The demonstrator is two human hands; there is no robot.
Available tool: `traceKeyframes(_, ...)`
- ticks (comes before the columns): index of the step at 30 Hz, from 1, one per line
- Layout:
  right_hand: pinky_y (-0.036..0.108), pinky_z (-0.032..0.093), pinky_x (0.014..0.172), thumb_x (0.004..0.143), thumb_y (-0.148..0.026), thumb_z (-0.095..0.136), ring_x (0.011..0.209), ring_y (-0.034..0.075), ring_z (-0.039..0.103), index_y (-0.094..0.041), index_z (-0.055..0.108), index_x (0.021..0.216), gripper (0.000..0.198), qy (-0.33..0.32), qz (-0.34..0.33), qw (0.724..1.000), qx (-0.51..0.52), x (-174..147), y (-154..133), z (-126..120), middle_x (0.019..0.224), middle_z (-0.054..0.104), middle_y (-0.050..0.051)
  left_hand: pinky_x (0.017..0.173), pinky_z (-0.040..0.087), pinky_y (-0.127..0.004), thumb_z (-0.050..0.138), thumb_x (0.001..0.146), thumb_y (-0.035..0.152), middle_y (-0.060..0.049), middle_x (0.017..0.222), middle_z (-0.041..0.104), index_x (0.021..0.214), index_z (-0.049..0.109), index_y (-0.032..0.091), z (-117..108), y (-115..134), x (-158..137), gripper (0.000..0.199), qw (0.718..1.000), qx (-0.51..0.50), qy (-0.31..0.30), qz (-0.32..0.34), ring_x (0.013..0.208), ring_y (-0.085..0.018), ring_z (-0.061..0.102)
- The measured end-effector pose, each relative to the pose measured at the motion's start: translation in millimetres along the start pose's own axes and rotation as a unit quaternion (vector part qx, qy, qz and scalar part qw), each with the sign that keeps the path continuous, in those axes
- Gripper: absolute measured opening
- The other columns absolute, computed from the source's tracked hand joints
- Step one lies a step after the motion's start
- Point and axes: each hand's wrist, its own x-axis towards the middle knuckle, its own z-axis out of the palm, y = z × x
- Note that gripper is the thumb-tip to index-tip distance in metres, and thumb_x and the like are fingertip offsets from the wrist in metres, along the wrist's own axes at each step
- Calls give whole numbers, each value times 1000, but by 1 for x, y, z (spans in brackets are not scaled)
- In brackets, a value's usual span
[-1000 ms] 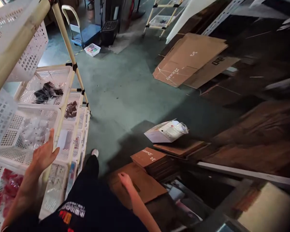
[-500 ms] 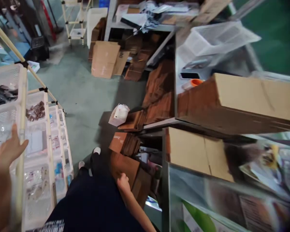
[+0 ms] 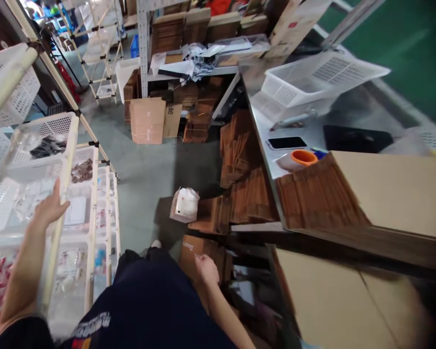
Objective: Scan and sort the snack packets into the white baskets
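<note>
My left hand [image 3: 52, 207] is at the pale tube rail [image 3: 54, 242] of a tiered rack, index finger stretched out and thumb apart. It holds nothing I can see; whether it touches the rail I cannot tell. Beside it, white mesh bins [image 3: 74, 138] hold bagged parts, among them a black bundle [image 3: 48, 147] and brown pieces [image 3: 82, 170]. My right hand [image 3: 208, 269] is low in front of my body with its fingers curled together. Anything inside them is hidden. Behind that hand is a brown cardboard box [image 3: 189, 259] with white lettering.
An open carton [image 3: 184, 206] with white contents sits on the floor ahead. Flattened cardboard [image 3: 147, 121] leans by the far shelf. On the right, a metal bench [image 3: 256, 116] bears a white basket [image 3: 294, 92], a phone [image 3: 286, 142], an orange tape roll [image 3: 303, 157] and stacked cardboard [image 3: 319, 194].
The view has tilted up, showing more of the far shelves and the rack. My left hand now appears farther right in view, beside the rail; my right hand remains curled near the boxes.
</note>
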Motion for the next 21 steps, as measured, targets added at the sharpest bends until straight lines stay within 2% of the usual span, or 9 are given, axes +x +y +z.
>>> traceKeyframes(4, 37, 57, 89, 110, -35, 58, 92, 19, 68, -18, 72, 101, 24, 21, -33, 999, -19, 38, -51, -16, 102, 74, 6, 108, 56, -57, 53, 104, 52, -24, 145, 73, 181, -4, 18, -8, 14, 14, 102, 1000, -25, 10, 13, 132, -46, 72)
traceKeyframes(6, 39, 57, 92, 108, -34, 62, 97, 20, 70, -17, 72, 101, 21, 21, -49, 998, -25, 45, -63, -16, 105, 75, 6, 106, 57, -55, 55, 103, 52, -24, 148, 71, 180, -4, 20, -13, 20, 22, 103, 999, -38, 18, 21, 131, -46, 72)
traceKeyframes(8, 40, 57, 95, 106, -32, 64, 100, 21, 70, -17, 74, 100, 19, 22, -57, 998, -25, 48, -63, -15, 106, 76, 7, 107, 56, -54, 56, 103, 53, -23, 150, 70, 180, -4, 20, -17, 26, 31, 103, 998, -47, 32, 34, 132, -46, 71)
traceKeyframes(11, 40, 59, 94, 105, -33, 66, 98, 20, 71, -17, 75, 99, 20, 26, -37, 999, -17, 44, -38, -21, 102, 76, 6, 105, 57, -51, 59, 101, 50, -22, 147, 72, 180, -2, 19, -20, 38, 42, 104, 996, -53, 44, 55, 130, -44, 72)
traceKeyframes(14, 38, 61, 88, 107, -35, 66, 90, 18, 72, -17, 75, 98, 21, 41, 17, 999, -8, 35, 5, -36, 95, 75, 5, 101, 58, -47, 60, 100, 49, -21, 141, 75, 180, 1, 19, -15, 51, 48, 104, 994, -69, 48, 74, 125, -42, 75)
traceKeyframes(17, 35, 63, 81, 110, -36, 60, 84, 18, 73, -21, 72, 92, 26, 70, 69, 995, 4, 22, 44, -46, 91, 76, 5, 102, 58, -46, 59, 99, 48, -23, 139, 76, 180, 5, 15, -6, 62, 50, 102, 992, -87, 51, 73, 127, -42, 74)
traceKeyframes(21, 41, 65, 77, 108, -38, 56, 83, 25, 78, -24, 65, 77, 35, 86, 75, 993, 21, 3, 73, -33, 82, 73, 7, 105, 57, -48, 57, 100, 47, -23, 142, 75, 180, 4, 16, 4, 68, 50, 101, 991, -101, 48, 71, 131, -43, 72)
